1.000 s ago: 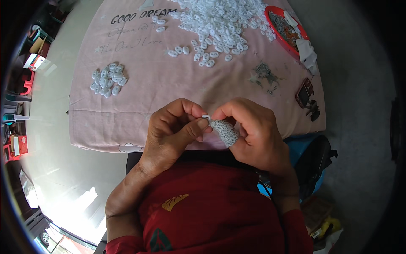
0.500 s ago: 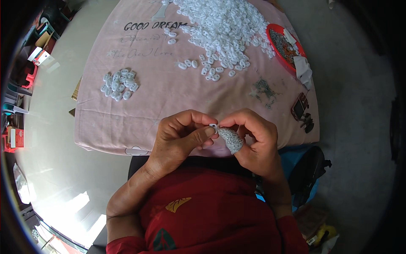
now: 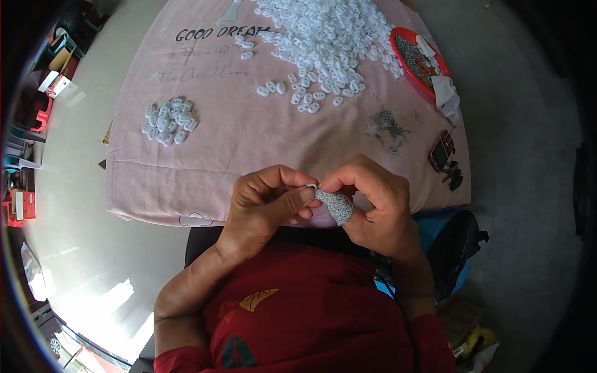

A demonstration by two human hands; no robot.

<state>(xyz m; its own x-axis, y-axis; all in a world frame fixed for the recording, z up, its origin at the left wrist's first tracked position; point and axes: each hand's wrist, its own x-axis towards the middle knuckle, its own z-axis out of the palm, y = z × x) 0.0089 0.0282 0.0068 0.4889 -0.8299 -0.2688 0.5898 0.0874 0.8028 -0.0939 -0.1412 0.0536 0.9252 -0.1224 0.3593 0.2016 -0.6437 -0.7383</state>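
Observation:
Close to the table's near edge, my left hand [image 3: 258,205] pinches a small white oval plastic piece [image 3: 311,186] between thumb and index finger. My right hand [image 3: 384,202] is closed against the same piece, its index fingertip and thumb meeting at the right side. A grey speckled knitted cover [image 3: 336,206] wraps the right thumb. Whatever sits between the right fingertips is hidden. Beyond my hands lie a large heap of similar white pieces [image 3: 317,40], a smaller group of white pieces [image 3: 169,122] at left, and a scatter of thin grey metal bits [image 3: 388,122] at right.
A pink cloth [image 3: 242,140] covers the table. At its right edge sit a red tray [image 3: 418,88] of metal bits, a white cloth [image 3: 446,98] and a small dark handheld device [image 3: 441,151]. A blue and black bag [image 3: 453,252] stands below on the right.
The right index finger has drawn in over the white piece, which is now more covered. The left hand keeps its pinch. The whole view has shifted slightly.

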